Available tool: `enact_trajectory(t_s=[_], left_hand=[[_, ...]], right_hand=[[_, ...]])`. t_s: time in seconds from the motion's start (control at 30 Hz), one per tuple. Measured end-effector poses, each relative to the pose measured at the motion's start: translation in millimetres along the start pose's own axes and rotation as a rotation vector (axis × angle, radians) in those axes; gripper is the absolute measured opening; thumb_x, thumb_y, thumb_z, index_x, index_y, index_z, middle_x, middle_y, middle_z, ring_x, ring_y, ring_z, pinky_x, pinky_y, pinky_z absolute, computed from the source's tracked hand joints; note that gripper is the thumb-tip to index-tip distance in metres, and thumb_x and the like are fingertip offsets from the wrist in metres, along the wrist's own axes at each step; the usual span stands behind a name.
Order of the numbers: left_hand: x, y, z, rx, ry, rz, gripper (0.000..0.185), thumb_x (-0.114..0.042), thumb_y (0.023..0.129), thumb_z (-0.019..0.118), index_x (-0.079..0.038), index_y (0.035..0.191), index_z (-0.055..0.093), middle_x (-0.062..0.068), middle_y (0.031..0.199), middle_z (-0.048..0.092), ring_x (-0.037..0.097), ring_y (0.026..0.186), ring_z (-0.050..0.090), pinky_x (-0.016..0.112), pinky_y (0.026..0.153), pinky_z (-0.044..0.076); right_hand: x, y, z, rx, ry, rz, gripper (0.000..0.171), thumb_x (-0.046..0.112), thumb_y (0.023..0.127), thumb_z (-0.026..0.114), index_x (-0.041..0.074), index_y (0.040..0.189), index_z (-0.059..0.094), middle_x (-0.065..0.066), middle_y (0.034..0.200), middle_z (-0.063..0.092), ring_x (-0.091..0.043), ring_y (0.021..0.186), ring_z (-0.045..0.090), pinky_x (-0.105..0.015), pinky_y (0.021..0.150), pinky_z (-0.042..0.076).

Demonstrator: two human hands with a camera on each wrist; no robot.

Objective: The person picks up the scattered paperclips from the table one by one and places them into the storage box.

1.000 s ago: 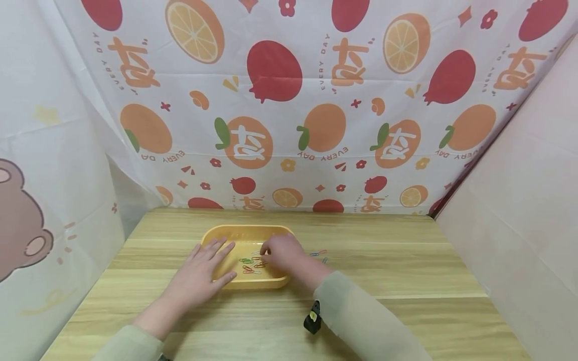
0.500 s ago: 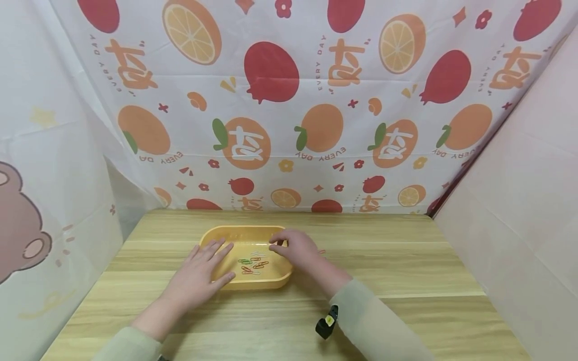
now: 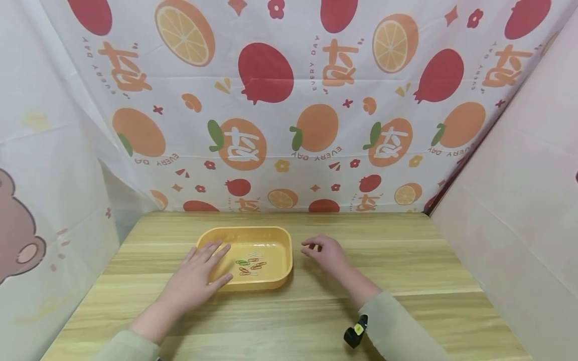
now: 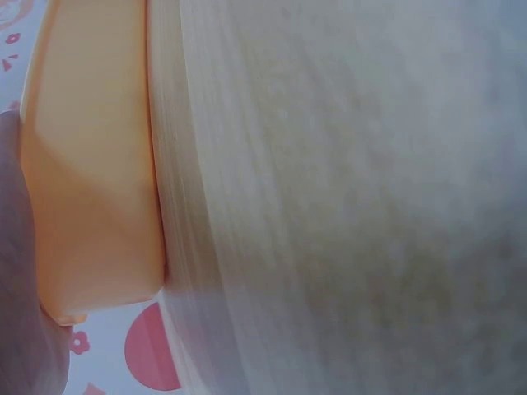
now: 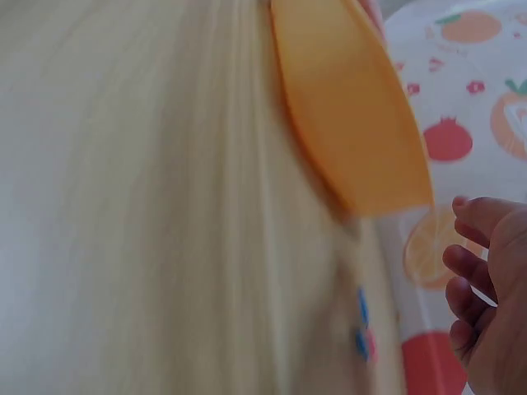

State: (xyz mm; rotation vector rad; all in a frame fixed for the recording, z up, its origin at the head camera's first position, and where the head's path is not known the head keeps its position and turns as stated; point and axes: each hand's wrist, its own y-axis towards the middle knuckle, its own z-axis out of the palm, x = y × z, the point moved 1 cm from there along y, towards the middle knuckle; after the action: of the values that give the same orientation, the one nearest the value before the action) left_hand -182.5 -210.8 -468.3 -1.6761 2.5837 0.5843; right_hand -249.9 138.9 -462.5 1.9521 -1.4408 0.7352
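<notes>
A yellow tray sits on the wooden table with several paper clips in green, red, orange and white spread over its floor. My left hand rests over the tray's left side, fingers spread across the rim. Just beyond the tray's right end hovers my right hand, its fingers loosely bent and nothing visible between them. Blue and pink paper clips lie on the table below that hand in the right wrist view; the hand hides them in the head view.
The wooden table runs on all sides of the tray. A fruit-print cloth hangs behind its far edge, with pale cloths at left and right. A black strap device is at the right sleeve.
My right hand has moved right, out of the tray and past its right rim. My left hand stays at the tray's left side. The head view has shifted slightly.
</notes>
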Motion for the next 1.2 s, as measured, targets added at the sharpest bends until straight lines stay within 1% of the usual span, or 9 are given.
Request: enact_trajectory(t_s=[0.13,0.27,0.4,0.6,0.7,0.83,0.93,1.03,1.2], left_hand=[[0.4,-0.9,0.2,-0.009,0.005,0.005,0.073,-0.056,0.094,0.06,-0.018,0.152,0.041,0.014,0.155,0.038,0.038,0.144,0.03,0.058,0.119,0.012],[0.6,-1.6,-0.6,-0.02,0.007,0.008,0.072,-0.054,0.093,0.062,-0.017,0.152,0.041,0.014,0.155,0.039,0.039,0.143,0.031,0.056,0.12,0.01],[0.9,-1.9,-0.9,-0.019,0.008,0.007,0.072,-0.051,0.093,0.064,-0.017,0.152,0.041,0.014,0.155,0.039,0.039,0.143,0.031,0.054,0.121,0.008],[2.9,-1.6,2.0,-0.015,0.005,0.004,0.073,-0.052,0.093,0.063,-0.018,0.153,0.04,0.013,0.156,0.038,0.038,0.144,0.03,0.053,0.121,0.006],[4.1,-1.1,3.8,-0.005,0.012,0.002,0.074,-0.057,0.093,0.059,-0.019,0.154,0.039,0.013,0.157,0.037,0.038,0.145,0.029,0.053,0.122,0.006],[3.9,-0.6,4.2,0.006,0.013,0.001,0.074,-0.059,0.094,0.057,-0.02,0.154,0.037,0.012,0.157,0.035,0.037,0.145,0.028,0.053,0.122,0.006],[2.8,-1.1,3.5,0.0,0.01,0.003,0.074,-0.056,0.093,0.06,-0.02,0.154,0.038,0.012,0.157,0.036,0.037,0.145,0.029,0.053,0.121,0.006],[1.3,-1.2,2.9,-0.01,0.01,0.008,0.073,-0.055,0.093,0.061,-0.019,0.153,0.039,0.013,0.156,0.037,0.038,0.144,0.03,0.054,0.121,0.008],[0.9,-1.2,2.5,-0.015,0.01,0.007,0.073,-0.056,0.094,0.06,-0.02,0.153,0.039,0.013,0.156,0.038,0.038,0.144,0.031,0.054,0.121,0.009]], right_hand=[[-19.9,-9.3,-9.7,-0.026,0.014,0.032,0.022,0.026,0.091,0.074,0.012,0.108,0.077,0.006,0.091,0.065,-0.014,0.077,0.053,-0.028,0.065,0.047],[-33.5,-15.4,-18.3,-0.035,0.013,0.066,0.018,0.027,0.091,0.074,0.017,0.105,0.078,0.006,0.09,0.063,-0.014,0.077,0.051,-0.026,0.061,0.044],[-41.8,-17.3,-22.4,-0.034,0.003,0.085,0.015,0.03,0.09,0.074,0.022,0.103,0.078,0.006,0.088,0.061,-0.014,0.075,0.05,-0.026,0.06,0.044],[-46.5,-15.9,-24.7,-0.027,-0.027,0.068,0.014,0.029,0.09,0.075,0.023,0.101,0.079,0.007,0.085,0.06,-0.014,0.074,0.051,-0.027,0.059,0.045],[-49.2,-15.3,-25.3,-0.003,-0.05,0.056,0.013,0.028,0.091,0.074,0.023,0.102,0.079,0.008,0.086,0.061,-0.014,0.075,0.051,-0.028,0.061,0.046],[-54.9,-15.1,-25.3,0.061,-0.09,0.05,0.015,0.028,0.092,0.073,0.023,0.104,0.078,0.008,0.087,0.06,-0.013,0.077,0.052,-0.029,0.064,0.047],[-59.5,-13.9,-24.5,0.106,-0.138,0.024,0.017,0.028,0.092,0.073,0.022,0.107,0.077,0.008,0.087,0.059,-0.012,0.078,0.053,-0.031,0.067,0.048],[-64.0,-11.5,-23.8,0.141,-0.207,-0.028,0.017,0.026,0.092,0.072,0.022,0.108,0.077,0.011,0.089,0.06,-0.009,0.08,0.054,-0.031,0.072,0.049],[-67.1,-7.1,-23.4,0.182,-0.315,-0.111,0.017,0.023,0.095,0.069,0.022,0.111,0.076,0.011,0.092,0.06,-0.008,0.084,0.056,-0.033,0.077,0.05]])
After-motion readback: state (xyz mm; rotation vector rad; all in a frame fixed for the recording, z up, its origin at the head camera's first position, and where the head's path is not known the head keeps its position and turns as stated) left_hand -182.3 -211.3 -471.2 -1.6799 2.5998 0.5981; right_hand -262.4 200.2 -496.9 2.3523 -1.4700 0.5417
